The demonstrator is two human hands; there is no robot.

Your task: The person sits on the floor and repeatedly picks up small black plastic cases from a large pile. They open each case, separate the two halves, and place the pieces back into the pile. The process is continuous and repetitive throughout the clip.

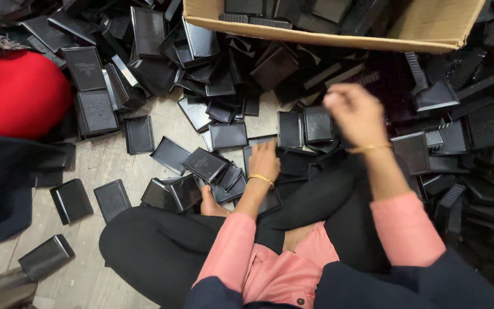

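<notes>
We are looking down at a person sitting cross-legged on a tiled floor (95, 166), among a spread of flat black plastic cases.

The left hand (264, 162) is pressing down, fingers together and flat, on a black case (253, 150) lying just ahead of the knee; the grip is closing over the case's top, though we cannot tell whether the fingers are curling under it. A gold bangle (261, 179) is sitting at that wrist.

The right hand (357, 113) is hovering above the pile, blurred, fingers drawn together in a loose fist; we cannot tell whether anything is inside the grip. Just to the left of it an upright black case (318, 123) is lying beside another case (289, 129).

Beyond the right grip a cardboard box (338, 39) is holding more black pieces. To the right of that grip, ribbed black parts (475, 86) are piling up. Well to the left of the left grip, a red rounded object (18, 94) is resting by the cases.
</notes>
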